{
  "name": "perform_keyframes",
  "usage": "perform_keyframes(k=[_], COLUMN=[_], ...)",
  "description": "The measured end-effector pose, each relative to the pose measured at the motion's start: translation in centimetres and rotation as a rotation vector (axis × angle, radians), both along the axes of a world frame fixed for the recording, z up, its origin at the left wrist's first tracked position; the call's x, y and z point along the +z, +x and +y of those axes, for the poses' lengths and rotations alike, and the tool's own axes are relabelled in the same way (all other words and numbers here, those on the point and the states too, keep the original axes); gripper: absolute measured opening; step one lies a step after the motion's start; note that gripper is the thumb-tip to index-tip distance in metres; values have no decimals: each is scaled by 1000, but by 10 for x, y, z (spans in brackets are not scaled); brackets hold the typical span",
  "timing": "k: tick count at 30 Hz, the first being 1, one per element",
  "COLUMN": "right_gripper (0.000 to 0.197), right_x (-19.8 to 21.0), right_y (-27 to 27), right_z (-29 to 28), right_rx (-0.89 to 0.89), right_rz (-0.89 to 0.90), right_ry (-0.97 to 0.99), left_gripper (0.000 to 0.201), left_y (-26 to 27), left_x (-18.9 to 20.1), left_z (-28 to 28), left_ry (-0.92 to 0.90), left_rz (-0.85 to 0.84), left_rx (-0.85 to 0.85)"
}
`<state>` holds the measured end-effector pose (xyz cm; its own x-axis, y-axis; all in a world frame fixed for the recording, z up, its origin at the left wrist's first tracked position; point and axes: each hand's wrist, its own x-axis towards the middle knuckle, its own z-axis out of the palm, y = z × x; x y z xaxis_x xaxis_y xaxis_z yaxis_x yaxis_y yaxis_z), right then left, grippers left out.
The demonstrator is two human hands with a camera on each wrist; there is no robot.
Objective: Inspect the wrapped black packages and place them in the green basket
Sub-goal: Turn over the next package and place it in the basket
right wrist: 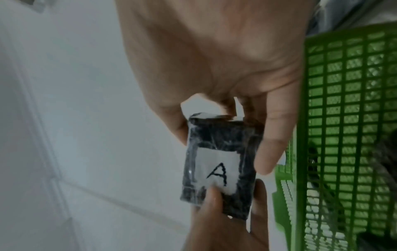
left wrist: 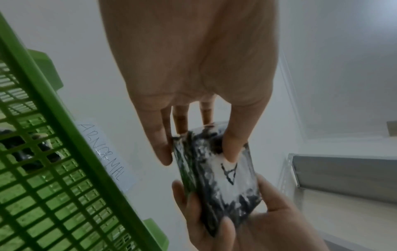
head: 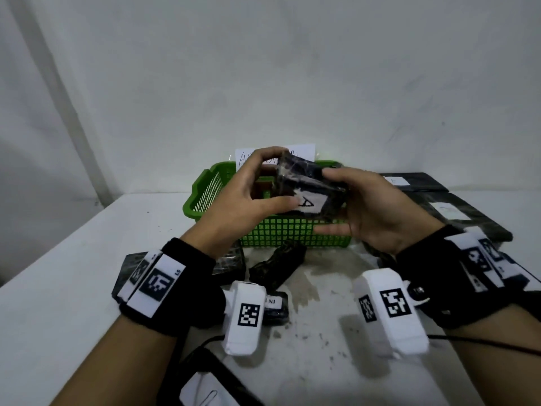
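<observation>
Both grips pinch one wrapped black package (head: pixel 307 186) labelled "A": left hand (head: pixel 246 197) and right hand (head: pixel 371 212) curl round opposite ends, above the green basket (head: pixel 205 194). More black packages (head: pixel 276 266) lie on the white counter (head: pixel 73 259) before it; flat black packs (head: pixel 456 209) sit right. Paper sign (head: pixel 304 150) behind, against white wall (head: pixel 263 68).

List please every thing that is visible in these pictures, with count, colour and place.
held package: one, black, clear wrap, white label "A", above the basket
green basket: one, on the table by the wall, dark items inside
paper sign: one, white, "ABNORMAL", on the wall behind the basket
loose packages: at least three, black, table in front of the basket
flat packages: two, black, white labels, right of the basket
table: one, white
left hand: grips the package's left end
right hand: grips its right end
</observation>
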<state>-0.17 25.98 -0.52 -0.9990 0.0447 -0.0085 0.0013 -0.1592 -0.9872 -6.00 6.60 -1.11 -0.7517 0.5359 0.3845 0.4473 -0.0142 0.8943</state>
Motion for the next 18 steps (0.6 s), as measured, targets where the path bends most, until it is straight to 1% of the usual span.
perform_keyframes(k=[1,2,3,5,6,9,11,13,14,16,18], right_gripper=[31,23,20,25,29,39,40,40,42,51,60], right_x=[-1,-3,-4,-7,-8,-8,-7,-6,-6,-3,-2], right_y=[-3,-6,-8,-11,-12,-11,-10,-10,-10,-7,-4], right_z=[0,-1,-3,-5,-5,-7,-6,-5,-5,-4,-3], right_rx=[-37,-71,-105,-182,-210,-217,-234,-249,-239,-186,-130], right_rz=[-10,-5,17,92,128,182,201,232,244,226,152], right_ry=[12,37,66,119,140,162,175,188,193,204,234], left_gripper=[61,56,46,22,18,20,19,17,19,25,28], left_y=[1,2,4,5,4,4,3,2,1,0,-1], left_x=[0,0,1,2,2,1,1,1,1,1,1], left_z=[1,2,3,4,4,5,6,6,4,1,0], left_ry=[-16,-27,-20,15,23,22,29,23,2,-30,-15], left_rz=[-13,-43,-80,-133,-140,-149,-159,-208,-230,-240,-223], left_rx=[-24,-41,-50,-46,-42,-22,-5,15,22,30,39])
